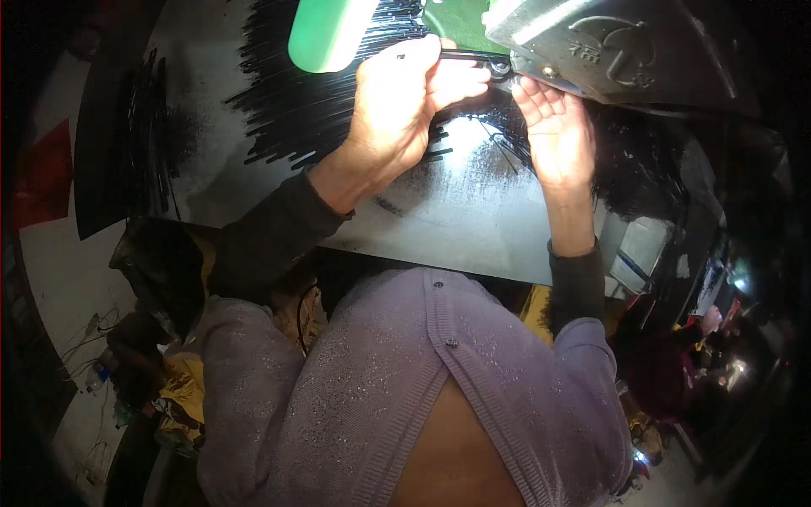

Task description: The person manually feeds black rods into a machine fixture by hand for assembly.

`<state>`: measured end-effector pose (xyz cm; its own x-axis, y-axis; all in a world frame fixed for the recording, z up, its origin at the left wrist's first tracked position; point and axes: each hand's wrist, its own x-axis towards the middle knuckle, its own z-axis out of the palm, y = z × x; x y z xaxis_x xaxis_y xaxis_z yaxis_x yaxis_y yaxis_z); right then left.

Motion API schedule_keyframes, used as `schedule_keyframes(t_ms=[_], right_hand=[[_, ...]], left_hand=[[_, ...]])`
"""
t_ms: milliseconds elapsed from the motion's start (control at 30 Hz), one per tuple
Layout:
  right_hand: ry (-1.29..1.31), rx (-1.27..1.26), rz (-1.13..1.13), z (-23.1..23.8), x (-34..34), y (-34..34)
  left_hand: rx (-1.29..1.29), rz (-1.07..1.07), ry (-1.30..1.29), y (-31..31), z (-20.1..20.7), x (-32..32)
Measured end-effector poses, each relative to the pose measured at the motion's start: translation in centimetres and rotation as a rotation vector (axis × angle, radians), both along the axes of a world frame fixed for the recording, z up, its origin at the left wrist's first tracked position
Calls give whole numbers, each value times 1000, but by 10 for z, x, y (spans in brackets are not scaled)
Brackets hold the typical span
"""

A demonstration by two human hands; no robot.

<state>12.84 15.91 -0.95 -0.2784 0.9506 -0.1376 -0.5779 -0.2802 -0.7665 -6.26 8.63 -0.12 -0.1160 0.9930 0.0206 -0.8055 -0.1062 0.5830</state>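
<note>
In front of me, my left hand (401,97) is closed around a thin black rod (465,55), thumb and index finger gripping it, the other fingers reaching right beneath it. The rod runs rightward to a small dark round part (501,68) at the lower corner of a grey metal machine housing (608,55). My right hand (557,127) is raised with its palm in view and fingers stretched out. Its fingertips are at the housing's lower edge, close to the round part. Whether they touch the rod's end is hard to see.
A pile of thin black rods (283,93) covers the far left of the metal worktop (473,228). A green-and-white rounded object (325,34) and a green machine part (460,21) stand at the far edge. A pale box (644,245) lies at the right.
</note>
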Motion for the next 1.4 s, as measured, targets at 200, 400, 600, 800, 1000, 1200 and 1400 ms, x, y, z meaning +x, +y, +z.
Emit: schedule_keyframes(t_ms=[200,400,600,800,1000,1200,1400], right_hand=[[-111,25,-9,4,-4,-4],[-37,11,27,2,4,-1],[175,-45,73,-1,5,1],[-26,-35,28,11,0,-2],[-17,18,63,8,7,-2],[45,29,36,2,3,-2],[-34,-13,98,21,27,-30]], left_hand=[[-45,22,14,-1,-2,2],[169,-20,53,6,-11,-3],[-145,-81,100,15,-6,-18],[-266,-22,207,22,8,-18],[-281,-26,274,26,10,-16],[-266,-58,274,26,15,-18],[-220,-108,226,2,16,-6]])
